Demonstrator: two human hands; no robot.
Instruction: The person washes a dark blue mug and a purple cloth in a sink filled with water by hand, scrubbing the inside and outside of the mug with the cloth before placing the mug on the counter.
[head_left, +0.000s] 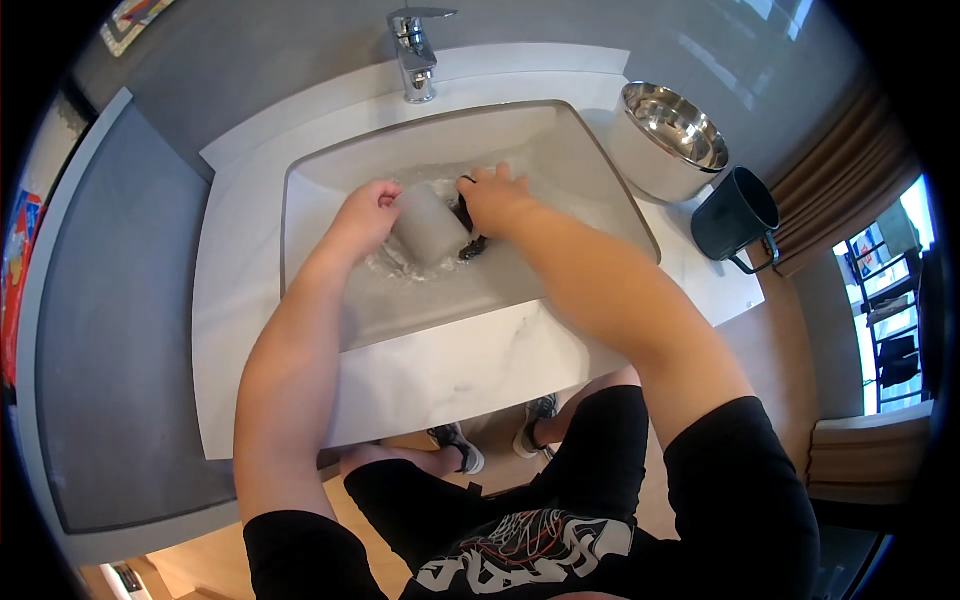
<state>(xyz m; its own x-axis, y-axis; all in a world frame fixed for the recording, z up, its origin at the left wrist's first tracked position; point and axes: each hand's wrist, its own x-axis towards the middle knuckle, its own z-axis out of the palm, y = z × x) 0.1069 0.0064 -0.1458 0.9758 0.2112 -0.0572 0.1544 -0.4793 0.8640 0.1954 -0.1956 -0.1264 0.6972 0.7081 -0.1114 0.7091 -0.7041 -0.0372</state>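
A frosted grey cylindrical container [428, 226] lies tilted in the rippling water of the sink basin [390, 310]. On its left side my left hand [368, 216] pinches the edge, thumb and fingers closed. My right hand [494, 203] is at the container's other end, its fingers curled over a black piece [464, 212]. Whether that piece is joined to the container is hidden by the hand. A small dark strip or bit [473, 248] shows in the water just below the right hand.
A chrome faucet [414, 58] stands behind the basin. On the right of the white marbled counter [470, 375] sit a shiny metal bowl [672, 125] within a white vessel [650, 165] and a dark teal mug [735, 213]. A grey panel [120, 320] borders the left.
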